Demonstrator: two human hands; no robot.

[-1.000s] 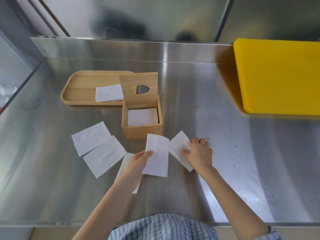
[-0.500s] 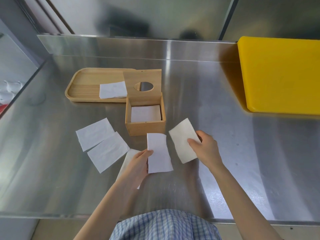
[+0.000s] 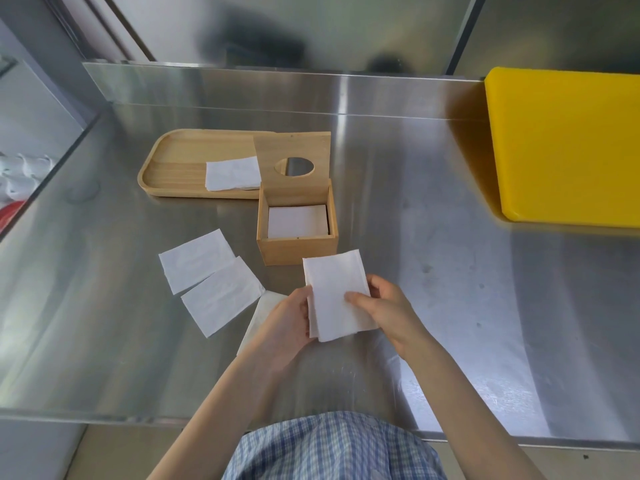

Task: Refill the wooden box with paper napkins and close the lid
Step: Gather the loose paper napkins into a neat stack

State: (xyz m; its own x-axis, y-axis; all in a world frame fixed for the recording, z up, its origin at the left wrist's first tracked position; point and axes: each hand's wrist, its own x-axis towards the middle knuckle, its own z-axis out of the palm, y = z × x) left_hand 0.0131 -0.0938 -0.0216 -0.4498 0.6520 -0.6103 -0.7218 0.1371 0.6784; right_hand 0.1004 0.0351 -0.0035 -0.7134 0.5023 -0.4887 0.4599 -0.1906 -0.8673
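Note:
The wooden box stands open mid-table, its lid with a round hole tilted up at the back and white napkins lying inside. Just in front of it, my left hand and my right hand hold two white napkins stacked together, one on top of the other. Two loose napkins lie on the steel to the left. Another napkin lies partly under my left hand.
A wooden tray behind and left of the box holds a napkin. A yellow cutting board lies at the back right. The steel table has a raised back wall and a left edge.
My hands have come together: the napkin in my right hand now lies stacked over the one in my left hand, where before they were held apart.

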